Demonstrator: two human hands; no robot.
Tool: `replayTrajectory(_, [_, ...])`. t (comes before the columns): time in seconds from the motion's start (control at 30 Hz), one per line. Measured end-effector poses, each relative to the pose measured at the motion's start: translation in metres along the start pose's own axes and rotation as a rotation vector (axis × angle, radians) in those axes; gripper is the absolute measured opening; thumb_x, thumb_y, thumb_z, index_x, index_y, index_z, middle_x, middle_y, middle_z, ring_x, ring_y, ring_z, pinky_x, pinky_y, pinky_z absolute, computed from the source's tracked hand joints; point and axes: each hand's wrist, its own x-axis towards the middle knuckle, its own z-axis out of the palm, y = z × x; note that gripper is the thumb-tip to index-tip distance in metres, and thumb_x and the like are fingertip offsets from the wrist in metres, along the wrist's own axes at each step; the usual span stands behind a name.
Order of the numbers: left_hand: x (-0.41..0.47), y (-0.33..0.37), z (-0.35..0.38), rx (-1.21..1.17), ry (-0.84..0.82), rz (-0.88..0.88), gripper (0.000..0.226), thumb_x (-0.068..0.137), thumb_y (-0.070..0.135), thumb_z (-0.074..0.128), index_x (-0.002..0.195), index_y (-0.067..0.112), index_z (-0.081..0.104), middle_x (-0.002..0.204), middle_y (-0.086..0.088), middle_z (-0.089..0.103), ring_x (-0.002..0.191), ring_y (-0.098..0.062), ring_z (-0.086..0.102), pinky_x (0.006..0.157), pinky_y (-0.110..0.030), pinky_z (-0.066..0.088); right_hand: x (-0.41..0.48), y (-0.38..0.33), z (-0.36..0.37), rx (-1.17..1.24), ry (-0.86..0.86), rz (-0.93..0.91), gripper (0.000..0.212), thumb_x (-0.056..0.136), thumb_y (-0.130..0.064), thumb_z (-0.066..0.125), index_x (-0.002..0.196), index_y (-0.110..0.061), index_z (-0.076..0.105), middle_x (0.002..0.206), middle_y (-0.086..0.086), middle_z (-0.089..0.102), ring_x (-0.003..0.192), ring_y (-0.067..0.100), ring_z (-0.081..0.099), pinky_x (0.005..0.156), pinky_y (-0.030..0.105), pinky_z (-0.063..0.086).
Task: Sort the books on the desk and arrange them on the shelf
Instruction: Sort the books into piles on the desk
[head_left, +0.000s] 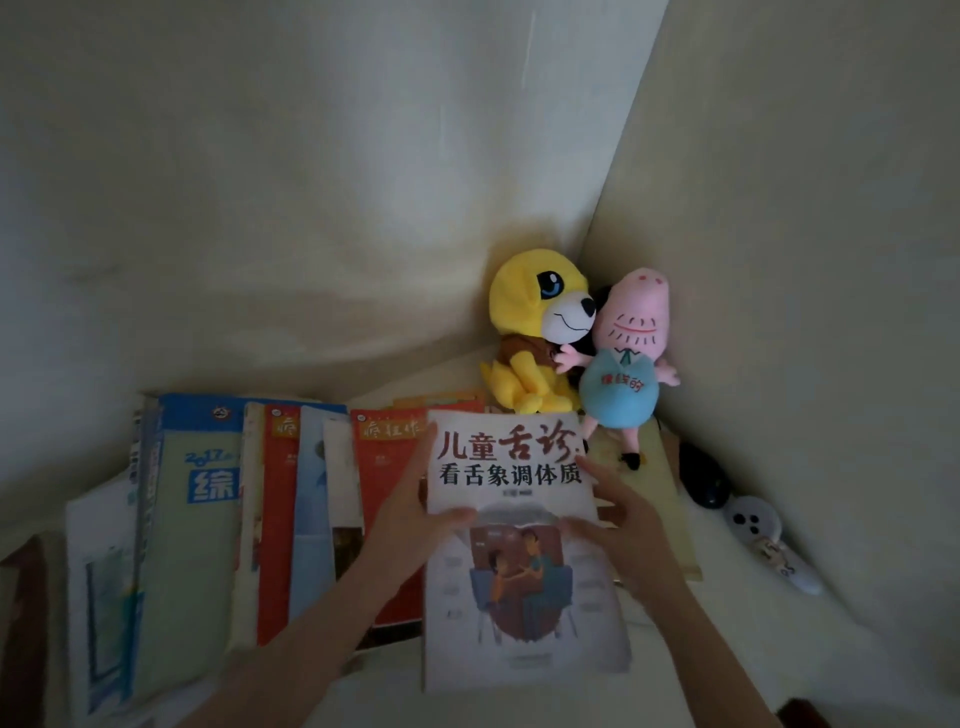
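The white book (519, 571) is being gripped at both sides by the left hand (410, 514) and the right hand (623, 525), beside the row of books (280, 519), near the worktop's (737, 639) far right corner.

Both hands (519, 525) grip white book (524, 587).

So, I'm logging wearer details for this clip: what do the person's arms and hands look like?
The left hand and right hand are bare: no gloves, rings or watch visible. Both forearms are uncovered as far as the frame shows, no sleeves.
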Motion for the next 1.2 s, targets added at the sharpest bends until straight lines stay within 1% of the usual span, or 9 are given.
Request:
replayTrajectory(0.07, [-0.003, -0.009, 0.009, -0.051, 0.005, -0.119, 0.104, 0.077, -0.004, 0.072, 0.150, 0.037, 0.010, 0.144, 0.000, 0.044, 0.119, -0.014, 0.053, 0.091, -0.033, 0.053, -0.001, 0.008, -0.004, 0.034, -0.012, 0.076, 0.063, 0.073, -0.002, 0.080, 0.124, -0.034, 0.058, 0.107, -0.005, 0.071, 0.081, 0.009, 0.071, 0.065, 0.024, 0.057])
replayTrajectory(0.17, [-0.007, -0.016, 0.025, -0.092, -0.030, -0.185, 0.104, 0.079, -0.001, 0.071, 0.150, 0.037, 0.007, 0.143, 0.003, 0.043, 0.111, -0.008, 0.052, 0.086, -0.025, 0.051, 0.000, 0.019, -0.012, 0.039, -0.008, 0.144, 0.063, 0.072, -0.001, 0.081, 0.126, -0.025, 0.060, 0.102, -0.002, 0.073, 0.081, 0.013, 0.072, 0.064, 0.024, 0.058])
replayTrajectory(0.37, [0.004, -0.016, 0.061, -0.050, -0.125, -0.192, 0.103, 0.083, 0.003, 0.069, 0.152, 0.022, -0.006, 0.152, 0.001, 0.033, 0.130, -0.010, 0.040, 0.091, -0.015, 0.044, 0.006, 0.034, -0.038, -0.017, 0.014, 0.190, 0.060, 0.076, -0.003, 0.078, 0.126, -0.029, 0.056, 0.101, -0.004, 0.070, 0.085, 0.011, 0.070, 0.063, 0.017, 0.053])
replayTrajectory(0.47, [0.008, -0.018, 0.073, -0.032, -0.147, -0.188, 0.101, 0.084, -0.001, 0.066, 0.151, 0.018, -0.007, 0.153, -0.001, 0.029, 0.123, -0.002, 0.034, 0.078, 0.000, 0.041, 0.008, 0.046, -0.048, 0.006, 0.029, 0.229, 0.061, 0.074, 0.001, 0.078, 0.123, -0.027, 0.058, 0.100, 0.001, 0.073, 0.080, 0.013, 0.072, 0.061, 0.021, 0.056])
replayTrajectory(0.77, [0.009, -0.032, 0.083, 0.062, -0.183, -0.191, 0.102, 0.084, -0.004, 0.066, 0.151, 0.021, -0.007, 0.153, 0.003, 0.024, 0.121, 0.002, 0.028, 0.077, -0.001, 0.042, 0.003, 0.068, -0.055, 0.062, 0.019, 0.287, 0.063, 0.073, 0.003, 0.078, 0.126, -0.023, 0.058, 0.096, 0.000, 0.074, 0.079, 0.017, 0.073, 0.061, 0.028, 0.058])
replayTrajectory(0.9, [0.010, -0.031, 0.086, 0.057, -0.188, -0.173, 0.102, 0.083, -0.005, 0.066, 0.151, 0.023, -0.005, 0.155, 0.004, 0.019, 0.124, 0.001, 0.026, 0.092, -0.008, 0.041, 0.000, 0.068, -0.056, 0.066, 0.024, 0.274, 0.059, 0.075, 0.002, 0.076, 0.122, -0.029, 0.058, 0.097, -0.004, 0.071, 0.080, 0.017, 0.071, 0.057, 0.025, 0.056])
replayTrajectory(1.03, [0.004, -0.026, 0.089, 0.033, -0.215, -0.147, 0.096, 0.085, -0.005, 0.063, 0.151, 0.019, -0.003, 0.140, 0.015, 0.018, 0.123, 0.004, 0.020, 0.082, 0.003, 0.035, -0.005, 0.066, -0.057, 0.046, 0.012, 0.258, 0.058, 0.076, 0.005, 0.074, 0.120, -0.028, 0.057, 0.096, -0.006, 0.068, 0.081, 0.014, 0.069, 0.054, 0.019, 0.054])
replayTrajectory(1.13, [-0.008, -0.034, 0.090, 0.093, -0.224, -0.094, 0.099, 0.086, 0.008, 0.067, 0.151, 0.024, -0.006, 0.150, 0.016, 0.007, 0.135, 0.004, 0.008, 0.109, -0.013, 0.020, -0.022, 0.076, -0.057, 0.027, 0.015, 0.241, 0.060, 0.072, 0.007, 0.076, 0.123, -0.019, 0.058, 0.094, -0.003, 0.069, 0.078, 0.013, 0.069, 0.055, 0.019, 0.054])
replayTrajectory(1.2, [-0.019, -0.042, 0.091, 0.151, -0.249, -0.080, 0.101, 0.086, 0.024, 0.069, 0.151, 0.027, -0.008, 0.155, 0.015, -0.005, 0.142, -0.001, -0.001, 0.117, -0.026, 0.008, -0.038, 0.086, -0.057, 0.010, -0.021, 0.235, 0.070, 0.059, -0.010, 0.088, 0.123, -0.015, 0.059, 0.097, 0.002, 0.070, 0.076, 0.012, 0.070, 0.057, 0.020, 0.055])
